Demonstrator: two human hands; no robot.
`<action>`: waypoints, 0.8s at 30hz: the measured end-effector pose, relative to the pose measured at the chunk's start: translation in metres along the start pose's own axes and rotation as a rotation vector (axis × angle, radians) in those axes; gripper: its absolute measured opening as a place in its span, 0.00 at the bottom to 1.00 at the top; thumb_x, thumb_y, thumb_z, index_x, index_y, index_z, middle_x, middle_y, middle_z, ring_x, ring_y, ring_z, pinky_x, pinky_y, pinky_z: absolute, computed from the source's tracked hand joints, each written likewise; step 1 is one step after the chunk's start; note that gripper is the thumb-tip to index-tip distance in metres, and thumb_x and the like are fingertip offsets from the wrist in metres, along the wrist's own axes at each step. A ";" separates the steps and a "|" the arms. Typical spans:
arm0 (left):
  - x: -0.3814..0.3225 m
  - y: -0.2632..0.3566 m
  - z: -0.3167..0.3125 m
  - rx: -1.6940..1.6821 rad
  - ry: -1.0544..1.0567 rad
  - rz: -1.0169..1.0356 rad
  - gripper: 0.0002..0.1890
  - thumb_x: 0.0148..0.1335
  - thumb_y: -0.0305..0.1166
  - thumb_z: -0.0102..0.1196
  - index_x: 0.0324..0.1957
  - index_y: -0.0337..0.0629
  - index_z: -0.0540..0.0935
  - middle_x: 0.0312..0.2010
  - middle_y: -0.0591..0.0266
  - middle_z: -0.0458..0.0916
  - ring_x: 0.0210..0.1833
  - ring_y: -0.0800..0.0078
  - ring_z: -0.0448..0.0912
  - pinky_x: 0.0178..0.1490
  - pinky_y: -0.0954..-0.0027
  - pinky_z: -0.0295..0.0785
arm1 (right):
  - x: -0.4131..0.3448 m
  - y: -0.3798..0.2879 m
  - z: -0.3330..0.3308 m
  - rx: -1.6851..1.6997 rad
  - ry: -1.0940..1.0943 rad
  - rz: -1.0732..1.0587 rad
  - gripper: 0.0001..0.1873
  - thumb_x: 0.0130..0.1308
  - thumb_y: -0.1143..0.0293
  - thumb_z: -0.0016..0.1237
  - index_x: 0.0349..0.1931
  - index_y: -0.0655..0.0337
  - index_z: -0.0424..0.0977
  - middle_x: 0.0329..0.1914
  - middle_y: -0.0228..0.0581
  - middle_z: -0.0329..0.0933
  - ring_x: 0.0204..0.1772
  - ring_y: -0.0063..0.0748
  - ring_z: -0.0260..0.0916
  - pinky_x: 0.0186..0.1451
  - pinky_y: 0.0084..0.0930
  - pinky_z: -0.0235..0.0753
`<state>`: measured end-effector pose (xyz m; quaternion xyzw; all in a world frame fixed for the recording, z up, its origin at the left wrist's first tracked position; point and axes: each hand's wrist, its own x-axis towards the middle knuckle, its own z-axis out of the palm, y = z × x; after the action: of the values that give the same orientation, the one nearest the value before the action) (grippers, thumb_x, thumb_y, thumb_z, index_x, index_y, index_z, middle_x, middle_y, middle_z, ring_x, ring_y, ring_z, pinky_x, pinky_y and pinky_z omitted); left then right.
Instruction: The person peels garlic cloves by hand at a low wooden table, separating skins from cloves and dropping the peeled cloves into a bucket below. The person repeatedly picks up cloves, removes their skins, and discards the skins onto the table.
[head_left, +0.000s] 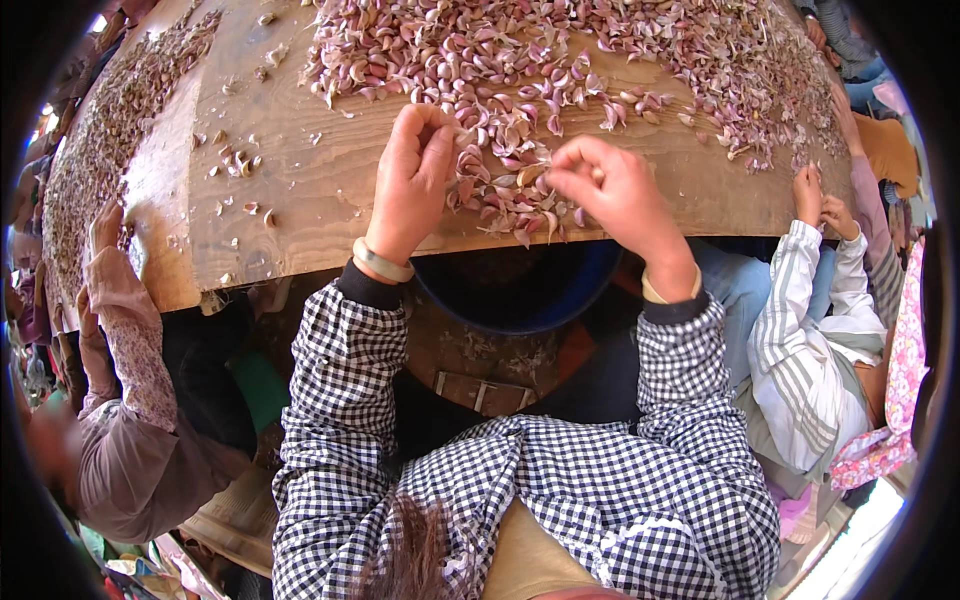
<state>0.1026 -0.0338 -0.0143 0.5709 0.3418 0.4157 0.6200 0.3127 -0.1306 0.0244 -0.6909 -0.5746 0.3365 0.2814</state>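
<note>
My left hand (412, 180) is over the near part of a wooden tabletop, its fingers curled and the thumb against the index finger. A pale bit shows by the thumb tip, too small to tell whether it is gripped. Across from it my right hand (619, 195) is bent inwards, somewhat blurred, with fingers and thumb drawn together. Something small and pale shows among its fingers; I cannot tell whether it is a clove. Between both hands lies a small pile of purple-skinned garlic cloves (517, 199), reaching to the table edge and joining a larger heap (450, 60) behind.
Under the edge of the wooden tabletop (292, 195) stands a dark blue tub (517, 326). More garlic (750, 82) spreads at right, and another heap (97, 150) at far left. A co-worker's hands (821, 202) are at the right; another person's sleeve (135, 330) is at left.
</note>
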 end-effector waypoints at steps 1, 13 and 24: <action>0.000 0.001 -0.001 -0.045 0.003 -0.011 0.02 0.75 0.24 0.44 0.45 0.39 0.71 0.26 0.74 0.65 0.25 0.87 0.60 0.28 0.83 0.56 | -0.010 -0.003 -0.008 -0.004 -0.092 0.029 0.13 0.61 0.61 0.61 0.39 0.59 0.78 0.18 0.34 0.71 0.22 0.28 0.68 0.28 0.29 0.66; -0.003 0.007 -0.012 -0.227 0.059 -0.189 0.09 0.72 0.26 0.52 0.49 0.32 0.79 0.27 0.72 0.76 0.23 0.89 0.65 0.24 0.84 0.58 | -0.053 0.016 0.047 -0.260 0.176 -0.158 0.11 0.64 0.71 0.56 0.40 0.61 0.66 0.33 0.48 0.78 0.37 0.55 0.77 0.38 0.43 0.75; -0.010 0.012 -0.018 -0.357 -0.050 -0.219 0.11 0.74 0.28 0.48 0.52 0.35 0.77 0.24 0.77 0.65 0.21 0.90 0.57 0.24 0.84 0.50 | -0.047 0.020 0.050 -0.274 0.222 -0.180 0.09 0.66 0.74 0.53 0.38 0.63 0.66 0.35 0.49 0.74 0.38 0.58 0.73 0.39 0.43 0.72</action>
<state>0.0805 -0.0348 -0.0051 0.4214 0.3072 0.3857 0.7611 0.2804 -0.1804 -0.0153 -0.7013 -0.6402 0.1505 0.2753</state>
